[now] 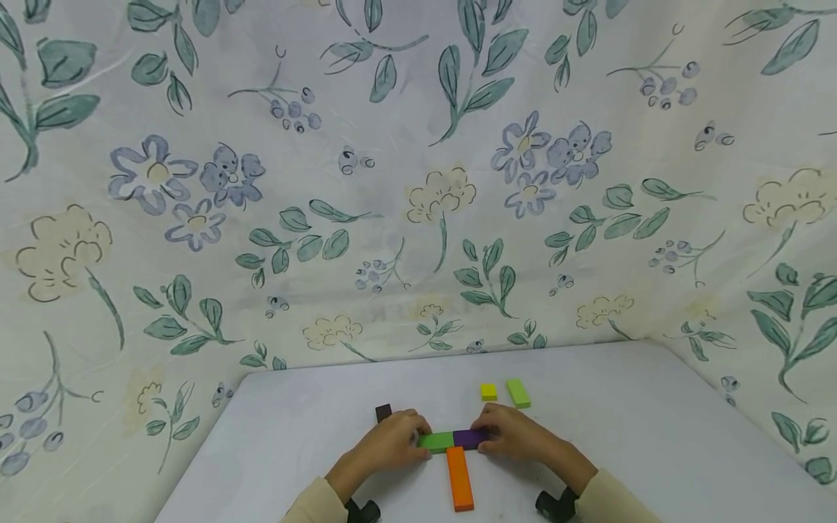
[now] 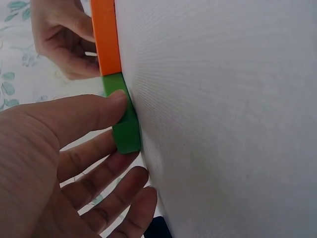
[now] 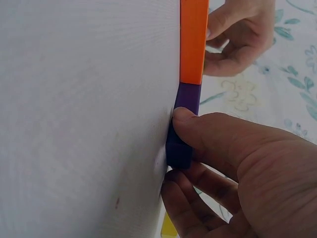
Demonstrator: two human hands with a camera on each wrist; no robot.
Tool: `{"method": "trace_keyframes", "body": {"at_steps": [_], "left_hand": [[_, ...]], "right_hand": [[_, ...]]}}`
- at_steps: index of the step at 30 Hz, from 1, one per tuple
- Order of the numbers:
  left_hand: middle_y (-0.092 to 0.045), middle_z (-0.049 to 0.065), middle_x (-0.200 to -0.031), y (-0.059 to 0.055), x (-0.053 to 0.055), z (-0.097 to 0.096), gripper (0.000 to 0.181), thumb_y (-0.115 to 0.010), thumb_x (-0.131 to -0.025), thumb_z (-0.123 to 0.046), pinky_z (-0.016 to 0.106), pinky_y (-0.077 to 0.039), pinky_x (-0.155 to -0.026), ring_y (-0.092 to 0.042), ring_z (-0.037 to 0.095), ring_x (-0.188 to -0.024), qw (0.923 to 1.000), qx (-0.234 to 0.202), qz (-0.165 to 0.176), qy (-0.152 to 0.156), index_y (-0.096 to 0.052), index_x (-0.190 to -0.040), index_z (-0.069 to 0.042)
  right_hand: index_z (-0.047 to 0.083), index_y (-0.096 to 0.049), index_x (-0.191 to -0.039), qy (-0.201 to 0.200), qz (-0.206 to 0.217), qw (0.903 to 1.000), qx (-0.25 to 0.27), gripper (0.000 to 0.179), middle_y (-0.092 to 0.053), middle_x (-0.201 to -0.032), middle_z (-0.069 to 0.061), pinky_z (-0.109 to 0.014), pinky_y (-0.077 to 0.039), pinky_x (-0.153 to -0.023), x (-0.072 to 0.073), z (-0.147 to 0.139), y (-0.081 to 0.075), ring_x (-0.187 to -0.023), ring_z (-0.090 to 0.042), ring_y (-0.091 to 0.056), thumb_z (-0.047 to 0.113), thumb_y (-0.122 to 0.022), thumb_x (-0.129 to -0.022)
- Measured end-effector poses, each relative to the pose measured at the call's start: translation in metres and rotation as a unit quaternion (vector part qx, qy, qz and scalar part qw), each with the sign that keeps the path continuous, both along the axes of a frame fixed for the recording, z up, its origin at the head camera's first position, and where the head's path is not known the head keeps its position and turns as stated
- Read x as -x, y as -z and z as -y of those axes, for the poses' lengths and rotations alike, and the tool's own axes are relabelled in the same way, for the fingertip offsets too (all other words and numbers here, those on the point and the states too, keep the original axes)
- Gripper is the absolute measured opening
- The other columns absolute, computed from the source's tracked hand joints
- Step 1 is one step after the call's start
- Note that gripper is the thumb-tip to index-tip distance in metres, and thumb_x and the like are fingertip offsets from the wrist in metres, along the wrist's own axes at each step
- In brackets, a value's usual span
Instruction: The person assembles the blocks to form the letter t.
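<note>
A green block (image 1: 436, 442) and a purple block (image 1: 467, 439) lie end to end on the white table. My left hand (image 1: 396, 438) pinches the green block, its thumb on the near side and fingertips behind, as the left wrist view shows. On the other side, my right hand (image 1: 513, 433) pinches the purple block (image 3: 186, 119) between thumb and fingers. A long orange block (image 1: 461, 479) runs toward me from where the two meet, its far end against them.
Behind my left hand sits a dark block (image 1: 383, 412). A small yellow block (image 1: 488, 392) and a light green block (image 1: 519, 393) lie beyond my right hand. A floral cloth (image 1: 418, 218) hangs behind and beside the table (image 1: 314, 407).
</note>
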State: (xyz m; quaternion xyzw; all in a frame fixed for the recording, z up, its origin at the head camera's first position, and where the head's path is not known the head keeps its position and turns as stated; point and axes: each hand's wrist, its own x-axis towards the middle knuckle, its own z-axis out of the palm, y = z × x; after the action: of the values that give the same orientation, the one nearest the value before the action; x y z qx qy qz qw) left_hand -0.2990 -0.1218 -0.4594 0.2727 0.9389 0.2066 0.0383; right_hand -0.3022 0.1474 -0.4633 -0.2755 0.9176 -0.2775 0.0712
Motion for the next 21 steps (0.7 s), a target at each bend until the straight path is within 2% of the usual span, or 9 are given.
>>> {"method": "trace_keyframes", "body": {"at_steps": [9,14,17,21], "left_hand": [[-0.066,-0.010,-0.098,0.000,0.000,0.001,0.030,-0.082,-0.081,-0.032,0.027,-0.054,-0.085,-0.053,0.002,-0.085,0.9999,-0.003,0.012,0.001,-0.075,-0.106,-0.016],[-0.067,-0.007,-0.106,-0.003,0.001,0.007,0.043,-0.079,-0.084,-0.040,0.023,-0.053,-0.081,-0.054,0.004,-0.087,0.9996,0.000,0.020,0.019,-0.073,-0.118,-0.014],[-0.068,-0.001,-0.115,-0.008,0.003,0.012,0.050,-0.075,-0.088,-0.043,0.027,-0.055,-0.085,-0.059,0.010,-0.095,0.9996,-0.015,0.009,0.024,-0.068,-0.126,-0.011],[-0.067,0.006,-0.120,-0.016,0.005,0.024,0.050,-0.069,-0.093,-0.041,0.037,-0.056,-0.088,-0.061,0.021,-0.104,0.9990,-0.039,-0.020,0.009,-0.065,-0.130,-0.008]], "right_hand": [[0.014,-0.075,-0.111,0.002,0.006,1.0000,-0.004,0.027,-0.063,-0.099,0.009,-0.027,-0.054,-0.084,0.000,0.000,0.001,-0.084,-0.004,-0.053,0.022,-0.080,-0.086],[0.015,-0.075,-0.112,-0.005,0.001,1.0000,-0.007,0.027,-0.063,-0.099,0.009,-0.027,-0.055,-0.085,0.001,0.001,0.000,-0.085,-0.003,-0.053,0.024,-0.079,-0.086],[0.015,-0.075,-0.112,-0.007,-0.006,0.9999,-0.010,0.027,-0.063,-0.100,0.010,-0.026,-0.055,-0.085,0.002,0.000,0.000,-0.085,-0.003,-0.053,0.024,-0.079,-0.086],[0.015,-0.075,-0.112,-0.012,-0.009,0.9999,-0.004,0.027,-0.063,-0.100,0.009,-0.024,-0.054,-0.083,0.002,-0.002,0.002,-0.085,-0.002,-0.053,0.023,-0.079,-0.086]]}}
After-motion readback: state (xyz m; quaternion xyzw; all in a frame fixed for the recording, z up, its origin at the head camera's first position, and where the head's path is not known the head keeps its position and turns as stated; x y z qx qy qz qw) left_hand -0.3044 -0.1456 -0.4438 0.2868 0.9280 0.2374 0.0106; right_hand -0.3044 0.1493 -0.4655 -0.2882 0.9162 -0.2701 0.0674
